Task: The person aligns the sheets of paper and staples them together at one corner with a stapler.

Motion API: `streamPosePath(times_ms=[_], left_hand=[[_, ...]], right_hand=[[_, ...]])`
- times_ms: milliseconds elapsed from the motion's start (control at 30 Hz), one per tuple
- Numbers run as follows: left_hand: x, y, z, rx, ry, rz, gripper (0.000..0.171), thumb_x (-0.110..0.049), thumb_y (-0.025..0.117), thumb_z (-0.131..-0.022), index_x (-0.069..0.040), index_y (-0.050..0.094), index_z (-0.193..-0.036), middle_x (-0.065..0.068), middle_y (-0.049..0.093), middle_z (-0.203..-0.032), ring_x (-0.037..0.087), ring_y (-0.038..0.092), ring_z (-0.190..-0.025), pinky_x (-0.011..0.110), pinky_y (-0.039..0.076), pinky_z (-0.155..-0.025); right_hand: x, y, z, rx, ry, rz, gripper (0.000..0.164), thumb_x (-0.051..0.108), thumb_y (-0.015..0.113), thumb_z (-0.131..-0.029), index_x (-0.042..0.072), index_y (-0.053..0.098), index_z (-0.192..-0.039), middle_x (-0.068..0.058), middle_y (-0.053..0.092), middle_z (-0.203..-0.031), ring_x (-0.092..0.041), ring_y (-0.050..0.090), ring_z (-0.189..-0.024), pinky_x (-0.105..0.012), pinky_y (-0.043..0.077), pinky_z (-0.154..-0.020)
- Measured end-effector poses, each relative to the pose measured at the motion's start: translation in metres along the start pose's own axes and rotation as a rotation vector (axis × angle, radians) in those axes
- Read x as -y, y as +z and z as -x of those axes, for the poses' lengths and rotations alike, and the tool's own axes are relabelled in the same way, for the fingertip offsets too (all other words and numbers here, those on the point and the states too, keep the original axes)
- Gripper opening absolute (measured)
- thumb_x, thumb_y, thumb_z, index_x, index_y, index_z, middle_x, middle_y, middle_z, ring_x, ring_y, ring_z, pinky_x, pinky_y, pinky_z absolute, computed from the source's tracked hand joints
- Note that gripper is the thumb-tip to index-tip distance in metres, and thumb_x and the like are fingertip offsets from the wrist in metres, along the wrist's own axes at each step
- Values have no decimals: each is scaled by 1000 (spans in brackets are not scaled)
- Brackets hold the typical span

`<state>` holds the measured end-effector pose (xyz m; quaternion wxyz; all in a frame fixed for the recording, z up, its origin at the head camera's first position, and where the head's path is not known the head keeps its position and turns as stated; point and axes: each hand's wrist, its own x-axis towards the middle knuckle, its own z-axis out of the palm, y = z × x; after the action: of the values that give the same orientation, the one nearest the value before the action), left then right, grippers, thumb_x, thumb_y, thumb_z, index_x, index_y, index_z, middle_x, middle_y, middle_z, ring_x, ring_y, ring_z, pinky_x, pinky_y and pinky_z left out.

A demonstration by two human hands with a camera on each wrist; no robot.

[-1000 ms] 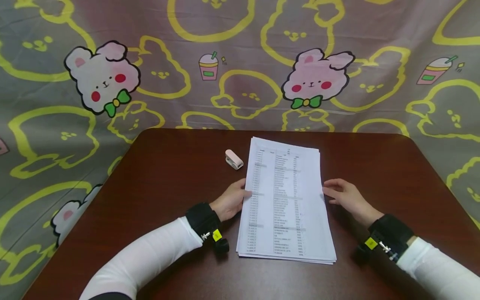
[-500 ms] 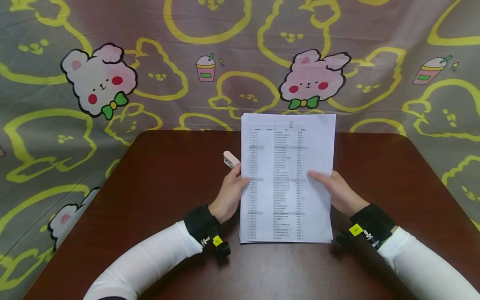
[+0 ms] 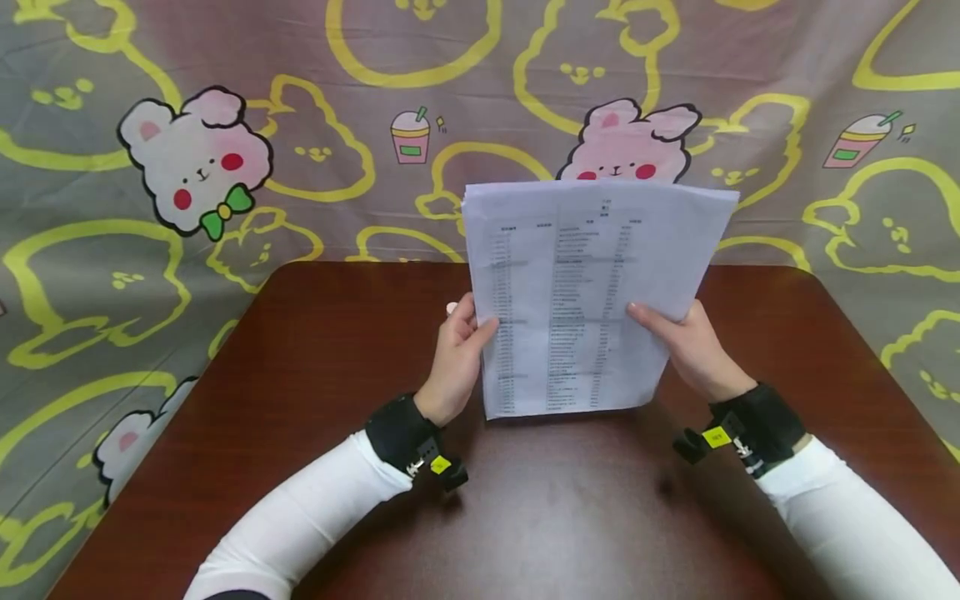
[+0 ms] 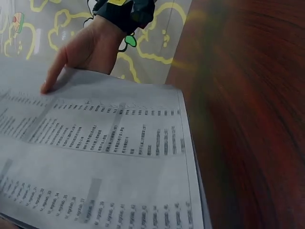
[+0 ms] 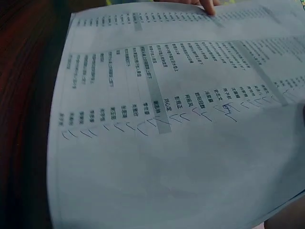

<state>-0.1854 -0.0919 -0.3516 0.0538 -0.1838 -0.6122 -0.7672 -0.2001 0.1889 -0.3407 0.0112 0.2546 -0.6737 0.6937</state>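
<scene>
A stack of printed paper sheets (image 3: 570, 292) stands tilted up in front of me, its lower edge close over the table. My left hand (image 3: 453, 358) grips its left edge, thumb on the front and fingers behind. On the opposite edge my right hand (image 3: 697, 346) holds the stack, the thumb lying across the front page. In the right wrist view, pen ticks run beside a printed column on the top sheet (image 5: 143, 167). The left wrist view shows the right hand (image 4: 88, 52) with its thumb over the sheet's edge. Fingers behind the paper are hidden.
A small pale stapler (image 3: 451, 308) lies behind the left hand, mostly covered by it. The dark reddish-brown table (image 3: 337, 333) extends around the paper. A patterned cloth (image 3: 300, 50) with cartoon rabbits hangs beyond the table's far edge.
The right hand has come in from beside the stack and taken hold of its right edge. Both hands have raised the paper from lying flat to tilted upright. The stapler is now mostly covered.
</scene>
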Motion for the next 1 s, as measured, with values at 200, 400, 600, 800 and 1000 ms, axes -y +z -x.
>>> streamPosePath(times_ms=[200,400,600,800,1000], left_hand=[[5,-7,2,39,10,-90,33,4,60,-92,11,56,-124,21,66,-114,15,67,-89,30,54,-74],[13,-13,-2,178,4,-98,34,3,61,-92,10,57,-124,22,64,-119,26,68,-98,40,55,-79],[17,-4,-2,225,-19,-84,39,-5,61,-95,2,54,-132,16,62,-125,31,66,-104,45,54,-82],[13,3,-6,189,12,-116,37,-11,61,-96,-2,56,-131,12,64,-125,29,66,-103,45,54,-81],[21,-2,-8,173,3,-200,34,-8,65,-94,-1,59,-127,13,66,-119,27,68,-99,42,55,-77]], right_hand=[[-3,0,5,58,-114,-43,49,-12,48,-94,10,48,-138,-8,60,-127,-25,62,-109,-37,51,-87],[-7,2,4,126,-186,-74,51,-16,45,-91,8,48,-137,-12,61,-126,-27,64,-105,-39,52,-85],[-9,9,6,108,-177,-84,50,-17,47,-91,7,50,-134,-10,62,-124,-26,64,-106,-38,52,-84],[-3,11,4,53,-165,-84,48,-14,50,-92,7,50,-135,-12,60,-127,-26,62,-108,-38,52,-87],[-19,6,5,112,-139,-33,54,-16,50,-92,10,46,-139,-12,58,-129,-29,62,-110,-41,51,-88]])
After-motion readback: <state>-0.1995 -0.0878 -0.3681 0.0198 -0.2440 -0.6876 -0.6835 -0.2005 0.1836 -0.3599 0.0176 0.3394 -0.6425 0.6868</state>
